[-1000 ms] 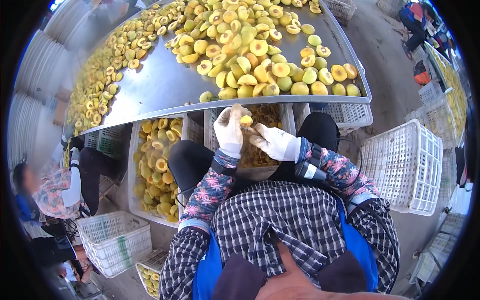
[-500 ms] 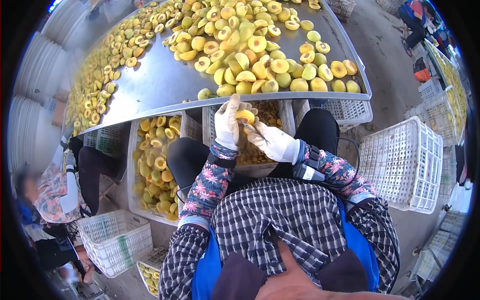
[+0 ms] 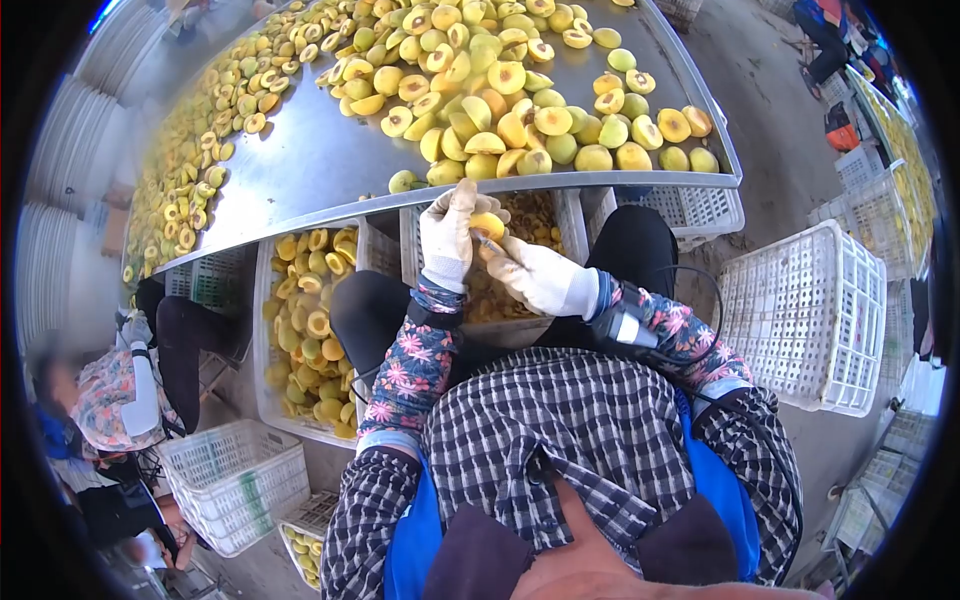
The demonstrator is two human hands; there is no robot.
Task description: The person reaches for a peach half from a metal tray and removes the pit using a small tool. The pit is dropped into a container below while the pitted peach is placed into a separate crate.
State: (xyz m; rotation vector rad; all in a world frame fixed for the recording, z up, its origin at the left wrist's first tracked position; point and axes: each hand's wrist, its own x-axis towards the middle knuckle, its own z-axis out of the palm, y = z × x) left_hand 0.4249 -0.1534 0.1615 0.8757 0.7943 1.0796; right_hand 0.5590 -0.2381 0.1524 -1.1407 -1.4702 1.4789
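My left hand (image 3: 450, 232), in a whitish work glove, is closed around a yellow peach half (image 3: 487, 225) just off the table's near edge. My right hand (image 3: 537, 275), gloved too, is closed with its fingertips at the fruit's lower side. It grips a small, thin tool (image 3: 487, 243), mostly hidden by the fingers, so its exact kind cannot be made out. Below both hands, between my knees, stands a crate (image 3: 572, 225) holding brownish-yellow bits. Many peach halves (image 3: 485, 143) lie heaped on the metal table (image 3: 300, 165) in front, several with reddish centres.
At my left knee stands a crate (image 3: 268, 375) full of peach halves. White plastic crates stand at right (image 3: 790, 320) and lower left (image 3: 235, 485). Another person (image 3: 120, 390) sits at the left. A cable (image 3: 715, 310) loops by my right forearm.
Both hands have shifted slightly, still together on the peach half. The fruit has turned, so its cut face shows less and its rounded yellow side more.
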